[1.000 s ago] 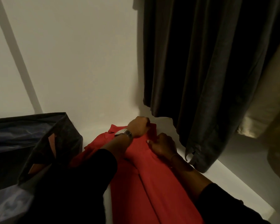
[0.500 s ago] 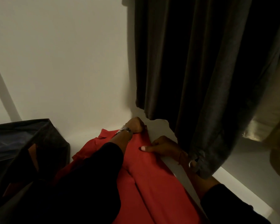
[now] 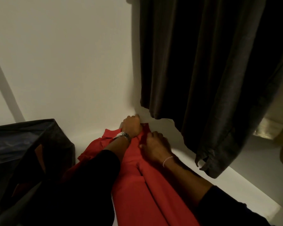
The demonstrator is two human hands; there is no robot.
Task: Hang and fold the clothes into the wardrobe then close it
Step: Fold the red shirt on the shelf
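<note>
Since the earlier frame both hands have advanced toward the back corner. The folded red fabric garment (image 3: 137,185) lies on the white wardrobe shelf (image 3: 183,154), long axis running toward that corner. Left hand (image 3: 131,126) grip is clenched on its far end; right hand (image 3: 155,146) presses just beside, nearer the viewer

Dark fabric storage bin (image 3: 29,154) near left of me, open top, orange patch on its side. Pale diagonal stripe (image 3: 6,85) on far-left wall.
</note>
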